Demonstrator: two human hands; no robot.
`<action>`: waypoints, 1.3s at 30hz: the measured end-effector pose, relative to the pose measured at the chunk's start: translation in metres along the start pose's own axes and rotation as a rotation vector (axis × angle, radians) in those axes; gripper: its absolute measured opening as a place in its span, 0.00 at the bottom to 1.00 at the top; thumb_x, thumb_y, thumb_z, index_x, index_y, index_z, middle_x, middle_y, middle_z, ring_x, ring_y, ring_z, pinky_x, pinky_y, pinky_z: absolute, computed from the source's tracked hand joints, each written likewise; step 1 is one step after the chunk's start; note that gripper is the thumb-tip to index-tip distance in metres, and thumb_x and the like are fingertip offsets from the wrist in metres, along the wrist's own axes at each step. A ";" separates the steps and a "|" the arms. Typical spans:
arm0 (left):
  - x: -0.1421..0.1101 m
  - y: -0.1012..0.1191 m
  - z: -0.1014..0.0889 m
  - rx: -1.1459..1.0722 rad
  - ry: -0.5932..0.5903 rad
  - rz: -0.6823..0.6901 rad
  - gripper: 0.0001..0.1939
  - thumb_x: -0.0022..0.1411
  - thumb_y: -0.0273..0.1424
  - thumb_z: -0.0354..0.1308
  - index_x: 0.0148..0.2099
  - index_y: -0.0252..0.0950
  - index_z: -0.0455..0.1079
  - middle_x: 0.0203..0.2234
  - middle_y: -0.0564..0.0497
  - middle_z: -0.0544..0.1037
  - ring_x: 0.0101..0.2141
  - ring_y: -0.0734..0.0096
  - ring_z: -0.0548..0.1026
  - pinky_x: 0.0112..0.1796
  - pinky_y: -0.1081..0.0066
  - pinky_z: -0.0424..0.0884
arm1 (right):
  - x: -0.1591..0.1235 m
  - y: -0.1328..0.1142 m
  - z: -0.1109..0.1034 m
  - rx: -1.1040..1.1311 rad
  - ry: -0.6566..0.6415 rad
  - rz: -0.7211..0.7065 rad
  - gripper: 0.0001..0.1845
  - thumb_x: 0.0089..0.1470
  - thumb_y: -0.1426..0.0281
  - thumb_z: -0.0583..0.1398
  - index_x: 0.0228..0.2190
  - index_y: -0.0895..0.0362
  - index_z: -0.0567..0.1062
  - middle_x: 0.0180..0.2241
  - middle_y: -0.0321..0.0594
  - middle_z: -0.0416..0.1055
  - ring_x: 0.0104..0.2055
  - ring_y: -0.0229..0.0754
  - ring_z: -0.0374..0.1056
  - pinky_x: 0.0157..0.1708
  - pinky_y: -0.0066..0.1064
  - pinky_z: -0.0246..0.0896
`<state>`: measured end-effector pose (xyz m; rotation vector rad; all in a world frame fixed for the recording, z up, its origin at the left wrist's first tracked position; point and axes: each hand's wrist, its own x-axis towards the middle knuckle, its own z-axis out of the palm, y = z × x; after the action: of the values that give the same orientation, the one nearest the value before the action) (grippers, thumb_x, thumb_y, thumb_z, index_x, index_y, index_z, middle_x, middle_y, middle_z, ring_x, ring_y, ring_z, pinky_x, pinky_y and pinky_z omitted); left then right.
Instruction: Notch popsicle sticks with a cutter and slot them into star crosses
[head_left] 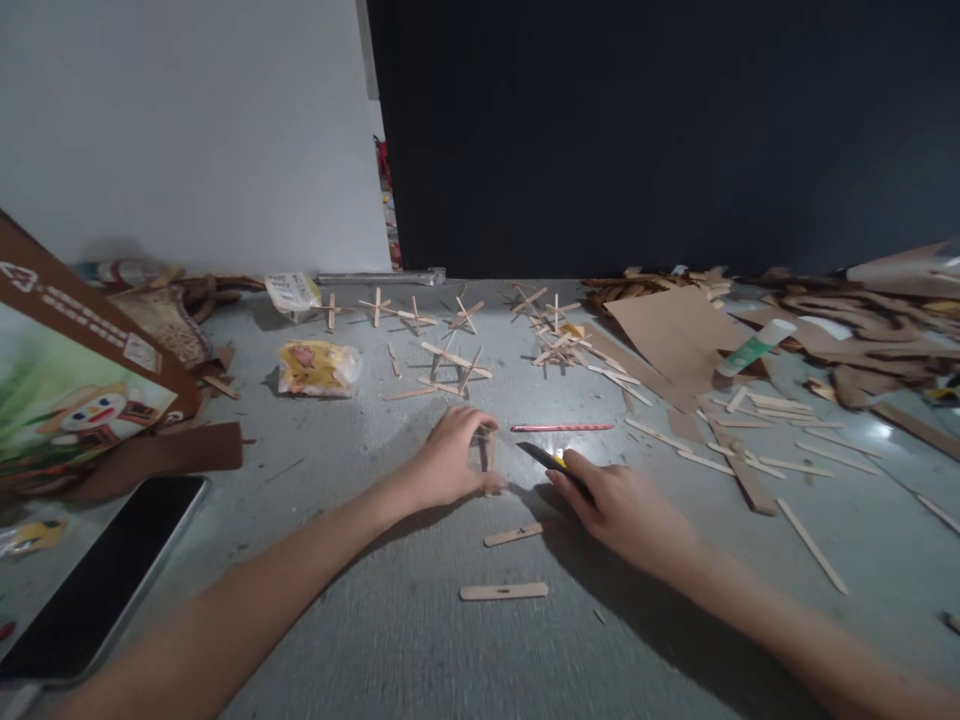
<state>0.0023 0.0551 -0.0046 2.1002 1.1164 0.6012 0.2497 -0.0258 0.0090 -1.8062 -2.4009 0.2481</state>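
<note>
My left hand (452,455) pinches a short wooden craft stick (491,450) between thumb and fingers, at the middle of the grey surface. In my right hand (611,497) is a utility knife (541,458), black and yellow, its tip pointing left toward that stick but apart from it. A red pencil (562,428) lies just beyond the knife. Nearer to me rest two more craft sticks: one slanted stick (514,535) with a small dark mark, and one level stick (504,592) with a dark slit in its middle.
Crossed-stick pieces (457,365) stand toward the back, beside a yellow packet (315,368). At left are a phone (105,575) and a printed box (82,350). Loose sticks (750,460), cardboard (675,335) and a glue stick (757,347) lie at right. A dark panel (660,130) rises behind.
</note>
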 end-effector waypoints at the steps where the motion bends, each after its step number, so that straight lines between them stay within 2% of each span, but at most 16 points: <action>1: -0.002 0.002 0.001 -0.049 0.034 -0.018 0.34 0.50 0.34 0.77 0.58 0.38 0.70 0.55 0.38 0.76 0.57 0.49 0.74 0.57 0.51 0.71 | -0.001 0.000 0.000 0.037 0.007 0.005 0.19 0.73 0.60 0.46 0.36 0.54 0.70 0.23 0.40 0.73 0.24 0.44 0.69 0.26 0.32 0.40; 3: -0.008 0.007 0.003 -0.169 -0.001 -0.020 0.31 0.58 0.30 0.71 0.62 0.41 0.66 0.41 0.48 0.81 0.45 0.59 0.80 0.51 0.58 0.74 | -0.002 0.001 0.001 0.122 0.032 0.019 0.18 0.72 0.59 0.47 0.35 0.53 0.68 0.22 0.38 0.71 0.23 0.43 0.68 0.26 0.32 0.42; 6: -0.014 0.014 0.006 -0.269 -0.042 -0.036 0.28 0.63 0.30 0.66 0.63 0.43 0.64 0.28 0.57 0.79 0.32 0.67 0.78 0.41 0.65 0.74 | -0.003 -0.001 0.001 0.295 0.112 0.053 0.17 0.69 0.56 0.50 0.30 0.51 0.65 0.19 0.33 0.64 0.20 0.41 0.62 0.25 0.31 0.45; 10: -0.021 0.027 0.013 -0.398 0.044 -0.088 0.31 0.61 0.32 0.68 0.64 0.43 0.64 0.25 0.58 0.79 0.26 0.70 0.75 0.36 0.68 0.73 | 0.002 -0.011 -0.004 0.677 0.192 0.146 0.19 0.59 0.53 0.59 0.26 0.52 0.66 0.21 0.33 0.63 0.24 0.39 0.60 0.27 0.30 0.53; 13: -0.030 0.040 0.021 -0.468 0.085 -0.071 0.31 0.61 0.33 0.69 0.64 0.44 0.66 0.25 0.57 0.80 0.27 0.70 0.77 0.36 0.69 0.73 | 0.006 -0.023 -0.003 0.947 0.116 0.220 0.18 0.52 0.52 0.64 0.28 0.54 0.72 0.22 0.33 0.65 0.24 0.38 0.60 0.25 0.30 0.55; 16: -0.038 0.048 0.031 -0.497 0.077 -0.112 0.30 0.61 0.31 0.68 0.64 0.44 0.68 0.28 0.55 0.83 0.28 0.69 0.79 0.36 0.70 0.74 | 0.009 -0.034 0.001 1.101 0.012 0.234 0.20 0.47 0.53 0.68 0.29 0.55 0.74 0.21 0.32 0.65 0.23 0.36 0.59 0.24 0.30 0.56; 21: -0.042 0.048 0.040 -0.475 0.057 -0.135 0.27 0.58 0.31 0.71 0.59 0.44 0.72 0.29 0.55 0.84 0.31 0.67 0.81 0.37 0.69 0.74 | 0.009 -0.043 0.001 1.123 0.016 0.237 0.23 0.44 0.52 0.70 0.22 0.55 0.69 0.19 0.30 0.61 0.22 0.35 0.57 0.23 0.29 0.54; 26: -0.039 0.048 0.038 -0.490 0.089 -0.152 0.31 0.56 0.27 0.70 0.62 0.45 0.71 0.26 0.56 0.83 0.29 0.68 0.81 0.35 0.71 0.74 | 0.009 -0.037 -0.006 1.153 -0.045 0.268 0.23 0.47 0.49 0.67 0.28 0.56 0.74 0.19 0.31 0.63 0.20 0.34 0.57 0.20 0.28 0.52; 30: -0.038 0.046 0.035 -0.488 0.179 -0.131 0.32 0.58 0.32 0.71 0.64 0.43 0.69 0.26 0.56 0.82 0.27 0.70 0.80 0.34 0.72 0.73 | 0.008 -0.027 -0.005 1.180 0.122 0.335 0.25 0.50 0.46 0.66 0.33 0.57 0.74 0.18 0.26 0.58 0.18 0.33 0.54 0.19 0.28 0.51; 32: -0.038 0.044 0.035 -0.476 0.237 -0.111 0.31 0.60 0.33 0.70 0.64 0.42 0.69 0.26 0.56 0.83 0.28 0.70 0.80 0.36 0.71 0.73 | 0.005 -0.025 -0.005 1.182 0.158 0.295 0.26 0.54 0.45 0.65 0.36 0.56 0.72 0.19 0.25 0.57 0.18 0.33 0.53 0.18 0.27 0.51; 35: -0.039 0.044 0.034 -0.432 0.337 -0.085 0.30 0.61 0.32 0.69 0.64 0.41 0.69 0.26 0.56 0.83 0.29 0.70 0.81 0.38 0.70 0.75 | -0.004 -0.028 -0.008 1.186 0.085 0.175 0.26 0.63 0.44 0.58 0.47 0.53 0.68 0.22 0.25 0.59 0.19 0.35 0.56 0.19 0.27 0.55; 37: -0.039 0.044 0.034 -0.402 0.384 -0.085 0.30 0.61 0.32 0.69 0.64 0.41 0.69 0.26 0.56 0.83 0.27 0.69 0.81 0.37 0.70 0.75 | -0.012 -0.032 -0.010 1.106 0.015 0.111 0.25 0.68 0.47 0.53 0.51 0.53 0.66 0.23 0.27 0.64 0.20 0.36 0.60 0.21 0.27 0.57; 39: -0.040 0.043 0.034 -0.365 0.420 -0.089 0.29 0.61 0.32 0.69 0.64 0.41 0.69 0.26 0.55 0.84 0.26 0.69 0.81 0.36 0.70 0.75 | -0.018 -0.036 -0.012 0.972 -0.012 0.062 0.23 0.70 0.50 0.51 0.52 0.55 0.67 0.23 0.30 0.67 0.21 0.37 0.62 0.23 0.28 0.58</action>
<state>0.0269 -0.0078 0.0013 1.6436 1.2079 1.1454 0.2237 -0.0525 0.0280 -1.3666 -1.6925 1.1760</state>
